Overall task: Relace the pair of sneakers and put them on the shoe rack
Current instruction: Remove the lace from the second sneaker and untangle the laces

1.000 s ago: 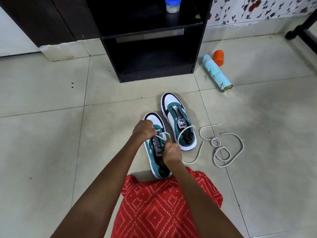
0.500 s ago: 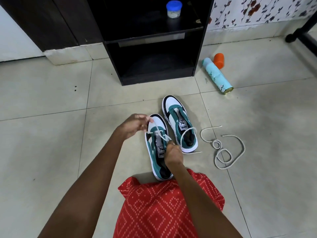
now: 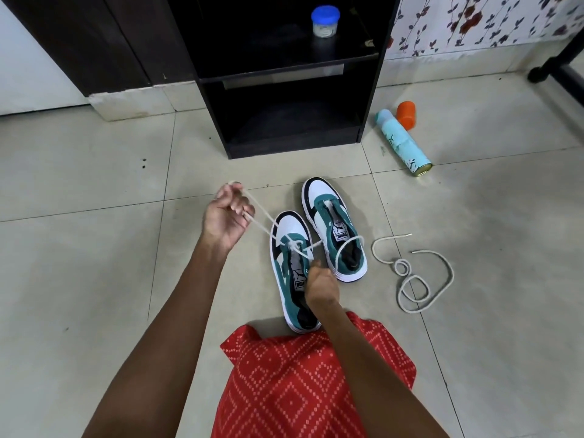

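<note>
The left hand (image 3: 226,216) gripped the lace (image 3: 264,221), held taut up and leftward — likely to pull slack through the front eyelets of the near sneaker (image 3: 286,235). The right hand (image 3: 319,282), curled at its tongue, seemingly pinched the other end. The far sneaker (image 3: 319,197) stood beside it, before the rack (image 3: 211,99).

Shoe rack (image 3: 268,76), first sneaker (image 3: 325,213) just in front of it, second sneaker (image 3: 289,227) further out front, left grip (image 3: 227,213) holding that one's lace (image 3: 262,224) taut, right grip (image 3: 319,282) pinching the other end, loose lace (image 3: 453,276) and spray can (image 3: 403,142) right of the rack
</note>
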